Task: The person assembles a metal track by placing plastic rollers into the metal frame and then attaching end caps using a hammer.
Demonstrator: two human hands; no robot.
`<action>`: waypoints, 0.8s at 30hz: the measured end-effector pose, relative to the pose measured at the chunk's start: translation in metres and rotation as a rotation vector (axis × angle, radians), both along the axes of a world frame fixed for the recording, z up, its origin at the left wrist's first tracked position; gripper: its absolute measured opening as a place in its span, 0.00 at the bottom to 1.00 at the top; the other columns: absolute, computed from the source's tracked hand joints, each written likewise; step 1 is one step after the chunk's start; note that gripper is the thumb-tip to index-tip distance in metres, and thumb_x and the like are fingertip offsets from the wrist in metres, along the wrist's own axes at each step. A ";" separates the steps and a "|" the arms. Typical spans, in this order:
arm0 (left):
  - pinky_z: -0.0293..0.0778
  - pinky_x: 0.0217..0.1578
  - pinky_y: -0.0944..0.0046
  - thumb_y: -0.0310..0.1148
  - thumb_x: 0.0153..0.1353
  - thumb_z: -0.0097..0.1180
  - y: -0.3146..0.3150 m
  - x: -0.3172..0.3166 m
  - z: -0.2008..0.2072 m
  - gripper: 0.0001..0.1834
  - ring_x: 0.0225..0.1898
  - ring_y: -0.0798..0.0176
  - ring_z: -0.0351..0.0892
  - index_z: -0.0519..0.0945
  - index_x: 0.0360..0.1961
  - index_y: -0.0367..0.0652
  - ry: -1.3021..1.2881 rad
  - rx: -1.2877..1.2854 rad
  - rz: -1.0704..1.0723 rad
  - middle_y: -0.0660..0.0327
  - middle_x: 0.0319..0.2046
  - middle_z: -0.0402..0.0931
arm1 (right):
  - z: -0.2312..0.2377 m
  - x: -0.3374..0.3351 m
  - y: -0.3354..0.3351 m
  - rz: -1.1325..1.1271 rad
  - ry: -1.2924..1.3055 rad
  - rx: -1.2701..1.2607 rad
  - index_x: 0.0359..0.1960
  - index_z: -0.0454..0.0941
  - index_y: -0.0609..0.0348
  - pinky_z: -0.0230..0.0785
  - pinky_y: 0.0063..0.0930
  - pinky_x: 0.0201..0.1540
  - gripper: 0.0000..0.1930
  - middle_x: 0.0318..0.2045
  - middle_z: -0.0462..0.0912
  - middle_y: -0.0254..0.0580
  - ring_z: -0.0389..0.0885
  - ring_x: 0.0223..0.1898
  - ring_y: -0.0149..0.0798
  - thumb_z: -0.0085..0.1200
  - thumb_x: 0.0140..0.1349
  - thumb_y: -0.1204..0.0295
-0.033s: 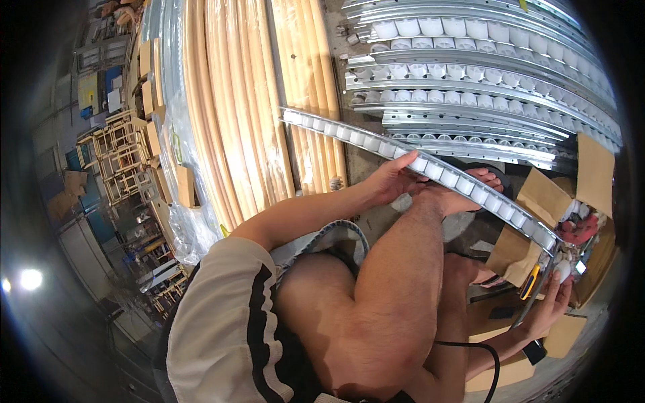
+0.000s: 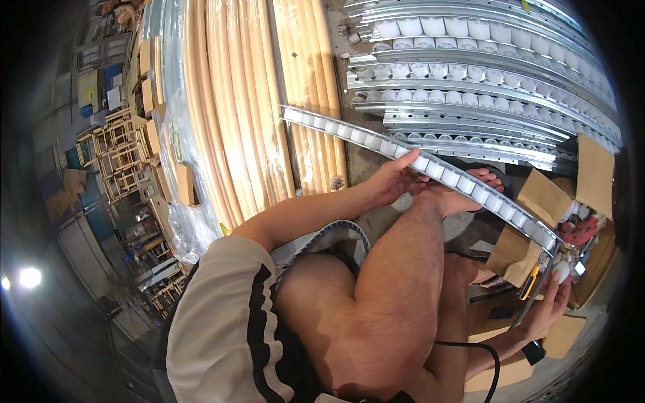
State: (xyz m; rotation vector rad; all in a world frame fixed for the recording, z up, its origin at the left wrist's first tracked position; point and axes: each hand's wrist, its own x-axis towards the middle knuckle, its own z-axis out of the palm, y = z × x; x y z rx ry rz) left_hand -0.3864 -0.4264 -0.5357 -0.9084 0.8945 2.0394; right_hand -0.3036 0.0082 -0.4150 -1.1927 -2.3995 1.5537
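Across the middle of the view, a rail (image 2: 451, 177) filled with white rollers slants from the wrapped poles (image 2: 228, 101) down to an open carton (image 2: 600, 269). The left hand (image 2: 393, 181) grips it near mid-length, thumb pressed on the near edge and fingers partly hidden beneath, just beside the person's foot (image 2: 463, 196). By the rail's lower end, the right hand (image 2: 552, 305) pinches a loose white roller (image 2: 562, 271) at its fingertips. Near that hand lies a yellow cutter (image 2: 529, 282); more rails (image 2: 463, 77) are stacked beyond the foot.
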 end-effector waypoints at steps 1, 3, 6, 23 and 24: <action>0.77 0.49 0.59 0.59 0.63 0.60 0.000 -0.001 -0.001 0.30 0.45 0.61 0.80 0.78 0.51 0.42 -0.014 -0.041 -0.002 0.58 0.42 0.80 | -0.002 0.003 -0.001 0.006 0.002 0.004 0.54 0.78 0.64 0.65 0.21 0.44 0.18 0.41 0.82 0.35 0.73 0.37 0.25 0.58 0.70 0.63; 0.78 0.47 0.60 0.60 0.63 0.60 0.002 -0.003 -0.003 0.29 0.43 0.62 0.80 0.79 0.47 0.42 -0.052 -0.125 0.002 0.59 0.39 0.81 | -0.005 0.006 0.000 0.016 0.002 0.013 0.54 0.79 0.64 0.65 0.21 0.43 0.18 0.40 0.82 0.34 0.73 0.37 0.24 0.58 0.70 0.63; 0.78 0.45 0.61 0.62 0.61 0.60 0.006 -0.011 0.000 0.30 0.42 0.63 0.80 0.80 0.44 0.42 -0.105 -0.223 0.008 0.59 0.37 0.81 | 0.003 0.000 -0.013 0.015 0.002 0.014 0.53 0.79 0.63 0.64 0.20 0.41 0.18 0.39 0.81 0.32 0.72 0.36 0.23 0.58 0.70 0.64; 0.80 0.29 0.63 0.63 0.64 0.55 0.028 -0.026 -0.002 0.29 0.27 0.62 0.80 0.78 0.46 0.46 -0.115 -0.220 0.042 0.59 0.29 0.80 | 0.017 -0.002 -0.019 0.033 0.039 -0.082 0.54 0.76 0.66 0.67 0.23 0.46 0.17 0.43 0.81 0.37 0.76 0.41 0.28 0.55 0.71 0.65; 0.80 0.28 0.62 0.62 0.65 0.55 0.019 -0.022 -0.009 0.28 0.25 0.61 0.80 0.77 0.46 0.47 -0.145 -0.216 0.014 0.59 0.29 0.80 | 0.020 -0.008 -0.027 0.035 0.082 -0.150 0.54 0.76 0.66 0.67 0.24 0.47 0.17 0.45 0.80 0.38 0.76 0.42 0.29 0.54 0.71 0.65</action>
